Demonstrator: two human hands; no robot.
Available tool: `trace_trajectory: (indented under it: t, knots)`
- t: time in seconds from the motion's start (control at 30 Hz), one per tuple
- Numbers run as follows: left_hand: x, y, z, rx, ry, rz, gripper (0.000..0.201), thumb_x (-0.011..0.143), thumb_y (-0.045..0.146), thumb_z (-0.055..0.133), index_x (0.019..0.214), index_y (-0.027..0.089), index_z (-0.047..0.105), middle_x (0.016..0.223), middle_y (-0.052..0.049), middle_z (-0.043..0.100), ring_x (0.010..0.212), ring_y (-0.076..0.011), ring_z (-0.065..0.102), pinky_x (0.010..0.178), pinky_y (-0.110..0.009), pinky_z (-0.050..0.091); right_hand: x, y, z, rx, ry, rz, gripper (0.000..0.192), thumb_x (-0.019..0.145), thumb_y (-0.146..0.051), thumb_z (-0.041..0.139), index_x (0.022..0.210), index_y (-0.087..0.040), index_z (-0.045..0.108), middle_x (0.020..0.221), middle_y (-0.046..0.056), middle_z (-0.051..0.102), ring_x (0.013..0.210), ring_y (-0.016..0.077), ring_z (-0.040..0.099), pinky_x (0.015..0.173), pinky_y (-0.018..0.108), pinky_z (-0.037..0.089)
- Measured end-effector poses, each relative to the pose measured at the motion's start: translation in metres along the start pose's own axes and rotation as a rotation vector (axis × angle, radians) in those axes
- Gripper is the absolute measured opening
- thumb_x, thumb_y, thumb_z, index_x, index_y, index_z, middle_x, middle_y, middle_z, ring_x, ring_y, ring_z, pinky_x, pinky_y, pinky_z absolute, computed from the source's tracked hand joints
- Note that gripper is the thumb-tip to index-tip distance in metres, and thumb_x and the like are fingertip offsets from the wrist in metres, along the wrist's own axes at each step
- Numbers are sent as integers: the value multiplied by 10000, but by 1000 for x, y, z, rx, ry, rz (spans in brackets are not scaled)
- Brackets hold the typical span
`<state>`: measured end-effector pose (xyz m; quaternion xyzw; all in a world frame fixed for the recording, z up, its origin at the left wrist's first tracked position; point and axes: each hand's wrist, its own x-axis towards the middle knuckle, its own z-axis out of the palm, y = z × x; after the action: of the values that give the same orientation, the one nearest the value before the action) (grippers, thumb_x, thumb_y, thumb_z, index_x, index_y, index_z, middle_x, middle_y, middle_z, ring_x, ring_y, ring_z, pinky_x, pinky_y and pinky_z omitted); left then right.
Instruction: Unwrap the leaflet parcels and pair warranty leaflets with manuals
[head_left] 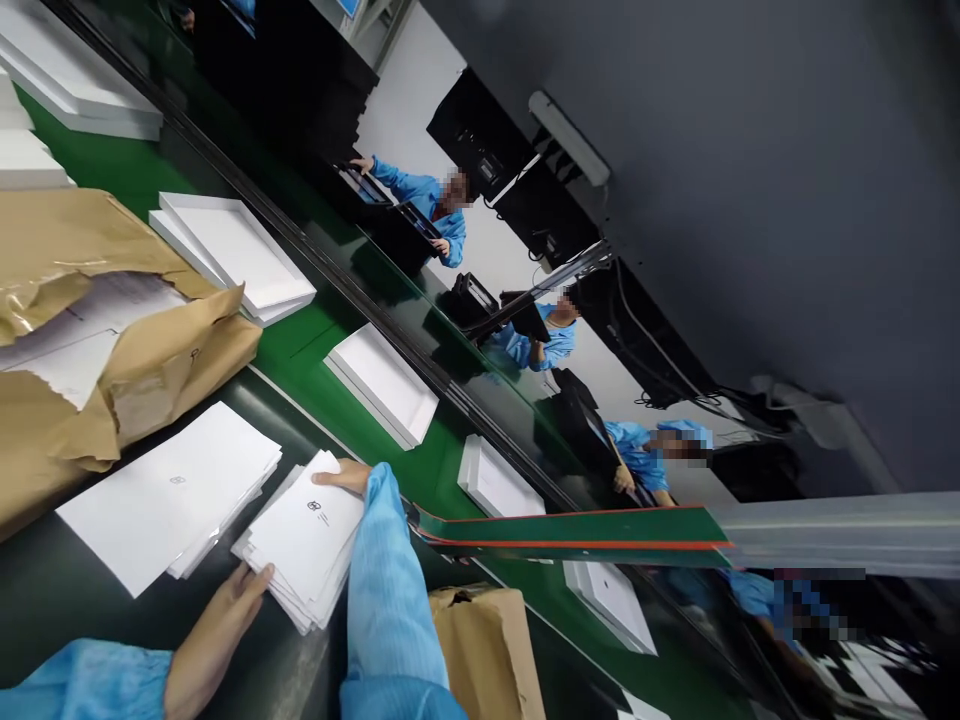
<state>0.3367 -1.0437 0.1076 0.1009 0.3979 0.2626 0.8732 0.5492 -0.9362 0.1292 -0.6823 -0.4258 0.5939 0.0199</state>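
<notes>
A loose, uneven stack of white printed booklets [319, 540] lies between my two hands, a small dark logo on its top sheet. My right hand [346, 476] grips its far edge, the thumb stretched over the top and the other fingers mostly hidden. At the near left corner, my left hand [229, 615] pinches the edge of the same stack between thumb and fingers. Just left of it lies a pile of larger white sheets or envelopes [176, 490] with a small faint logo. Both my forearms are in light blue sleeves.
A torn brown paper package [172, 370] stands at the left, another brown paper package [484, 650] at the bottom. White box trays [247, 250] and several white boxes [386, 385] rest on the green conveyor [307, 345]. A green-and-red rail [570, 535] juts rightward. Blue-clad people [427, 200] work beyond.
</notes>
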Motion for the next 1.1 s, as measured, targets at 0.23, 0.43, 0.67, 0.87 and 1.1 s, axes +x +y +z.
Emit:
trace_trajectory:
  t: [0.23, 0.43, 0.67, 0.87, 1.1]
  knots:
    - [-1, -3, 14, 88, -102, 31, 622, 659, 473, 560, 1185, 209, 359, 1289, -87, 315, 1198, -228, 220, 998, -399, 143, -16, 39, -6, -78, 115, -158, 512, 646, -465, 513, 957, -61, 554, 884, 84, 578, 800, 165, 533, 752, 280, 395]
    - [-29, 7, -10, 493, -318, 157, 563, 669, 434, 560, 1155, 174, 446, 1187, -98, 446, 1075, -264, 403, 929, -373, 291, -44, 22, 3, -206, 494, -240, 710, 623, -420, 529, 1205, -64, 331, 1173, 136, 396, 1063, 226, 378, 929, 353, 249]
    - [-62, 88, -54, 1366, -28, 774, 456, 710, 247, 562, 1153, 227, 457, 1236, -70, 403, 1156, -289, 282, 969, -418, 174, -100, 23, 92, -166, 988, -459, 463, 743, -440, 417, 1092, -137, 423, 1089, 87, 472, 1019, 192, 420, 903, 350, 316]
    - [-30, 97, -57, 1691, 131, 710, 424, 641, 3, 478, 1065, -7, 474, 1259, -264, 269, 1197, -328, 159, 929, -440, 238, -98, 29, 194, -31, 809, -455, 316, 786, -387, 400, 1018, -185, 473, 938, 49, 549, 898, 159, 495, 840, 312, 374]
    - [-71, 157, -51, 1499, 142, 739, 158, 822, 238, 336, 750, 177, 463, 631, -38, 546, 606, -211, 546, 580, -300, 401, -97, 10, 234, 320, 807, -389, 356, 755, -448, 426, 991, -184, 470, 871, 57, 552, 861, 167, 503, 841, 321, 368]
